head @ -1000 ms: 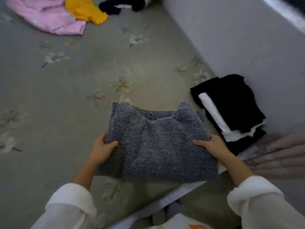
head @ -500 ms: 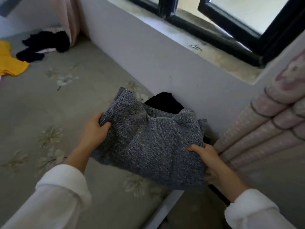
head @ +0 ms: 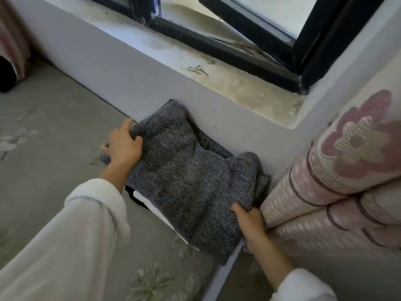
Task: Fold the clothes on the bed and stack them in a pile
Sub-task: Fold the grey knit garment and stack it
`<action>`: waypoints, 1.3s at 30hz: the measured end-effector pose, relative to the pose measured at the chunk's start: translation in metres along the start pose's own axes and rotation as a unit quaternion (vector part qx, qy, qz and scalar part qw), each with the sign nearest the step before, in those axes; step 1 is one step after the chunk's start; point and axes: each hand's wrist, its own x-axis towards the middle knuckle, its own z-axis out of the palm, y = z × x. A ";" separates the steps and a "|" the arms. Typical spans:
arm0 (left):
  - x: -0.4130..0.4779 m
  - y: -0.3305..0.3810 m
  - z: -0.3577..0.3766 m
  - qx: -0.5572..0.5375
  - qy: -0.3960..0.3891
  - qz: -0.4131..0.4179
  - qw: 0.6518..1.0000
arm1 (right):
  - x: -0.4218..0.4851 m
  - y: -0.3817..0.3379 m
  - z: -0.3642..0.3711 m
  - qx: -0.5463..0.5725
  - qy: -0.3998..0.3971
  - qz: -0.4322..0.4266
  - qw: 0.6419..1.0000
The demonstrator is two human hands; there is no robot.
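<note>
A folded grey knit sweater [head: 191,177] lies against the wall under the window, on top of the black-and-white folded pile [head: 138,198], of which only a dark and white edge shows at its lower left. My left hand [head: 124,146] grips the sweater's far left corner. My right hand [head: 249,218] holds its near right edge, close to the rolled bedding. Both sleeves are white.
The grey floral bedsheet [head: 47,170] spreads to the left. Rolled pink-and-cream quilts [head: 338,192] stand at the right. A white wall [head: 134,79] and a dusty windowsill [head: 234,83] with a black window frame run behind. A dark garment [head: 6,77] lies far left by a pink curtain.
Both hands carried the grey sweater right and away from me, and lowered it onto the black-and-white pile by the wall. My view swung toward the window.
</note>
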 end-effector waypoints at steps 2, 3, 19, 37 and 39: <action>-0.020 -0.009 0.039 0.032 -0.099 0.002 0.995 | 0.015 0.016 0.001 -0.031 0.018 0.024 0.999; -0.034 -0.014 0.058 0.044 -0.157 0.006 0.987 | 0.020 0.023 0.002 -0.047 0.021 0.036 0.998; -0.086 -0.058 0.138 0.215 -0.255 0.018 0.943 | 0.073 0.006 0.046 -0.520 -0.059 -0.240 0.817; 0.075 -0.030 0.199 0.224 -0.247 0.090 0.938 | 0.125 0.017 0.075 -0.491 -0.132 -0.150 0.848; 0.077 -0.036 0.214 0.222 -0.243 0.077 0.941 | 0.136 0.020 0.078 -0.487 -0.130 -0.148 0.851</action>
